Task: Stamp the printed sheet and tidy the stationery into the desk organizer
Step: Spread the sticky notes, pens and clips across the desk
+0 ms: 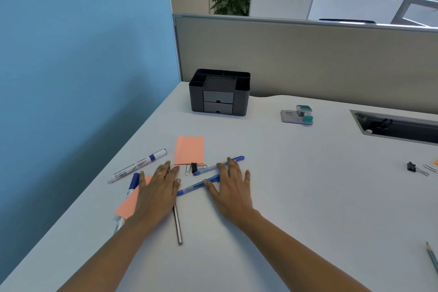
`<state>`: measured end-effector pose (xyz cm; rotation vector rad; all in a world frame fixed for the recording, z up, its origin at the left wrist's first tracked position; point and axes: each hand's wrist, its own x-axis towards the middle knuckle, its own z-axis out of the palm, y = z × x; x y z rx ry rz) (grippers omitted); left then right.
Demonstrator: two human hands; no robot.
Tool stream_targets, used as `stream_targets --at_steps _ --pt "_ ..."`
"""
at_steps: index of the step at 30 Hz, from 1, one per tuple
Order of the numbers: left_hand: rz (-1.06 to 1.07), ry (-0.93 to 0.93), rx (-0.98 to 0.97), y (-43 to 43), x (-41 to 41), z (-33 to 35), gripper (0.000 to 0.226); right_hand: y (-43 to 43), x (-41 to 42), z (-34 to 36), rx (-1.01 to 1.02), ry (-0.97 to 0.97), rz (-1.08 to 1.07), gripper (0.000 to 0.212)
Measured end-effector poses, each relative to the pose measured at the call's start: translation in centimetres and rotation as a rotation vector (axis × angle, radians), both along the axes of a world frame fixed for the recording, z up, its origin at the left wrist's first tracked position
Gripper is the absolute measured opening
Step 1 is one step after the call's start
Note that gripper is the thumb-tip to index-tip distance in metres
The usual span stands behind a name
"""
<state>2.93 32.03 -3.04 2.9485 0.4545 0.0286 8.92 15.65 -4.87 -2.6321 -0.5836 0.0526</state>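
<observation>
The left hand (157,194) is lying palm down on the near left part of the white desk (308,197), its fingers (167,168) straight and slightly spread, gripping nothing; it is covering part of a loose orange note (128,207) and the far end of a grey pencil (177,226), whose near end is pointing towards the person; a gold ring (161,174) is showing on one finger. The right hand (231,189) is lying flat just to its right, fingers (229,166) straight and fanned apart; its fingertips are resting across the upper blue pen (237,158) while its thumb is touching the lower blue pen (192,188), both pens lying slanted and roughly parallel. Between the two hands, a black binder clip (194,167) and a wire paper clip (188,170) are sitting at the near edge of an orange note pad (189,150). Left of the pad a white marker (137,165) is lying slanted; a second marker (133,184) with a blue cap is running under the loose note. The black desk organizer (219,92) is standing far across the desk against the beige partition (308,59), its two grey drawers closed. The teal stamp (304,114) is sitting to the organizer's right, well apart from both hands. At the far right edge another binder clip (411,166) and paper clip (430,169) are lying together, and a blue pencil (432,257) is lying nearer.
</observation>
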Motion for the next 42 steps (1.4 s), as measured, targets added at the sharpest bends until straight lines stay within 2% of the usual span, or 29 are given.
stream_targets --at_steps 7,13,16,18,20,23,25,29,31,33,34,38,40,42 --pt "-0.012 0.009 0.001 0.2 -0.4 0.4 0.046 0.8 -0.1 -0.1 -0.033 0.003 0.082 0.095" --pt "-0.018 -0.106 -0.051 -2.6 -0.3 1.0 0.044 -1.1 -1.3 0.3 -0.033 0.011 0.078 0.102" --pt "-0.091 -0.192 -0.054 -5.4 -0.7 0.8 0.043 -3.0 -2.2 0.2 -0.027 0.028 0.066 0.103" --pt "-0.153 -0.22 -0.069 -7.5 -1.1 0.5 0.056 -4.7 -3.0 0.3 -0.027 0.037 0.054 0.104" --pt "-0.208 -0.194 -0.092 -9.7 -1.5 0.3 0.065 -6.8 -3.8 0.4 -0.034 0.053 0.044 0.106" --pt "-0.26 -0.106 -0.169 -13.0 -1.9 -0.2 0.051 -10.7 -4.9 0.3 -0.057 0.07 0.028 0.101" --pt "-0.301 -0.084 -0.226 -15.4 -2.2 -0.2 0.05 -13.5 -5.5 0.3 -0.071 0.063 0.008 0.095" --pt "-0.389 -0.036 -0.258 -20.4 -2.8 -0.4 0.051 -18.9 -7.3 0.7 -0.086 0.075 -0.048 0.096" --pt "-0.427 -0.022 -0.262 -23.1 -3.1 -0.4 0.067 -21.6 -8.2 1.1 -0.092 0.078 -0.092 0.102" --pt "-0.476 0.01 -0.23 -25.7 -3.6 -0.5 0.107 -24.7 -9.1 1.6 -0.088 0.069 -0.152 0.104" --pt "-0.492 0.028 -0.208 -26.9 -3.9 -0.7 0.118 -26.3 -9.5 1.9 -0.084 0.054 -0.189 0.103" --pt "-0.575 0.039 -0.184 -31.8 -5.3 -1.1 0.11 -33.0 -10.5 2.3 -0.121 -0.048 -0.384 0.081" --pt "-0.626 0.061 -0.169 -34.1 -5.6 -1.1 0.102 -36.4 -10.7 2.4 -0.167 -0.042 -0.514 0.061" --pt "-0.695 0.077 -0.157 -36.2 -5.6 -0.9 0.094 -39.4 -10.8 2.5 -0.203 -0.018 -0.63 0.053"
